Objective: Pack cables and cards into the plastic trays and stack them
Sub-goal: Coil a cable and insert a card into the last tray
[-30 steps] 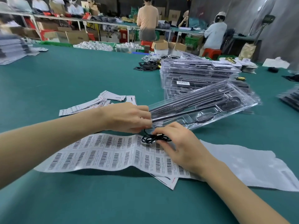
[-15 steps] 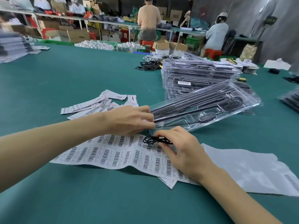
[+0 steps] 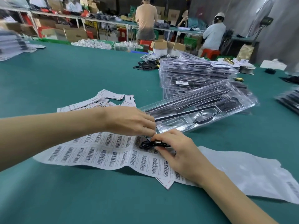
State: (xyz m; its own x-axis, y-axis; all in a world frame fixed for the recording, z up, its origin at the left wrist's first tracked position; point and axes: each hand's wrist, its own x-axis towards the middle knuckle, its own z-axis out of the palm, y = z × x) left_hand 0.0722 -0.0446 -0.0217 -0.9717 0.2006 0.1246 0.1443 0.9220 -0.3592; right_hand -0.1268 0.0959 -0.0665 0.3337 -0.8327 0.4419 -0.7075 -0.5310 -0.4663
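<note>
Nearest the camera, the right hand (image 3: 178,152) lies over the long white sheet of barcode labels (image 3: 103,152) on the green counter (image 3: 80,199), its thumb and fingers curled and pinching the small coiled black cable (image 3: 149,145), whose bundle runs roughly left to right with a metal plug end at the fingertips. Just beyond and to the left, the left hand (image 3: 129,121) has its fingers bent down at the near end of the clear plastic blister tray (image 3: 202,109) and appears to grip that end, though the exact contact is hidden behind the knuckles. The tray is tilted, its near end low by the hands and its long axis running away up and to the right, with dark parts already seated in it. So the cable sits just below and in front of the tray's near end, and the right hand is the one placed to carry it forward and slightly right into a pocket; which pocket is free I cannot tell. Left of the tray lie scattered white paper cards (image 3: 103,101). Farther back stands the stack of filled clear trays (image 3: 194,73).
</note>
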